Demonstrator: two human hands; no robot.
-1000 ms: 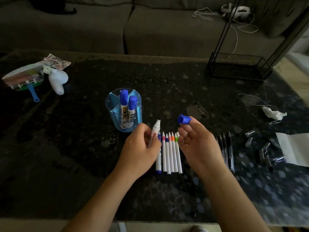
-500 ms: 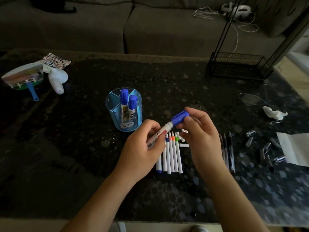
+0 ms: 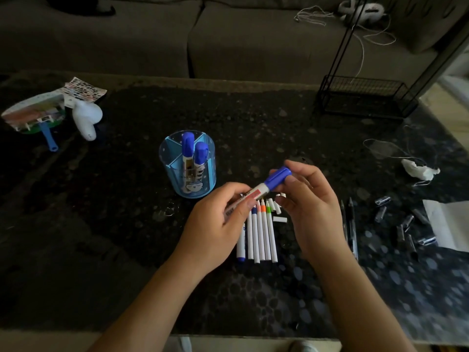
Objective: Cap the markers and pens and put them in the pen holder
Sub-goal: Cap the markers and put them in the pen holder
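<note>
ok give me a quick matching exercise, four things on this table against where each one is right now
Things
1. blue cap
2. pen holder
3. thin white pens
4. black pens

Places
a. flat in a row, just left of the right hand
b. standing upright with two capped markers inside
c. on the tip of the marker, pinched by the right hand
d. flat on the table, right of the right hand

Pairs: 1-c, 2-b, 3-a, 4-d

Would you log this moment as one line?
left hand: holds marker | right hand: pinches blue cap | pen holder: two markers inside
</note>
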